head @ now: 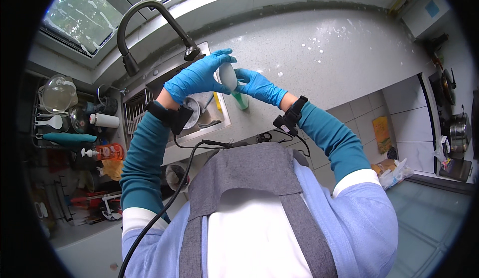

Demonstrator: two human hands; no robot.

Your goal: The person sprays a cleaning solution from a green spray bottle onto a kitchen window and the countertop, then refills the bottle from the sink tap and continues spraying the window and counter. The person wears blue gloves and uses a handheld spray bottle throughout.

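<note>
Both my hands wear blue gloves and meet above the countertop by the sink's right corner. My left hand (202, 76) curves around a white rounded object (227, 76), fingers above and thumb below. From the other side, my right hand (260, 86) has its fingertips at the object's right edge. The object's exact kind is not clear. Just under it stands a translucent green container (240, 101), its top hidden by the object and my right thumb. In the sink (225, 122) lie a metal bowl (191, 113), a yellow item (217, 101) and a grey cloth-like item (209, 124).
A dark gooseneck faucet (148, 4) arches over the sink. On the left, a dish rack (37, 137) holds lids and utensils near a white bottle (104, 120) and an orange pump bottle (110, 152). White droplets (312, 47) spot the grey countertop (336, 68). A black cable (179, 188) crosses my left side.
</note>
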